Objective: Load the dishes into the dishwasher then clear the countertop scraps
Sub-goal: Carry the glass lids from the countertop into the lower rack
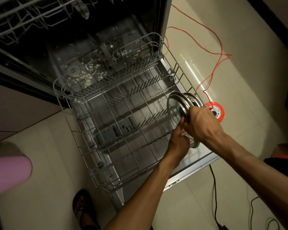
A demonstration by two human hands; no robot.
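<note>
The dishwasher stands open with its grey wire lower rack [96, 146] pulled out over the lowered door [194, 161]. At the rack's right side I hold glass pot lids with steel rims [177, 105] upright on edge, stacked close together. My right hand [200, 123] grips them from the right, fingers curled around the knob area. My left hand [179, 140] holds the lower rim of the front lid from below. The rest of the rack holds no dishes. Food scraps [88, 78] litter the tub floor behind the rack.
The upper rack [23, 19] sticks out at top left. An orange extension cord [213, 67] runs across the tiled floor to an orange reel [218, 112] right of the door. A black cable [214, 196] lies at lower right. My sandalled foot [83, 208] stands by the door's corner.
</note>
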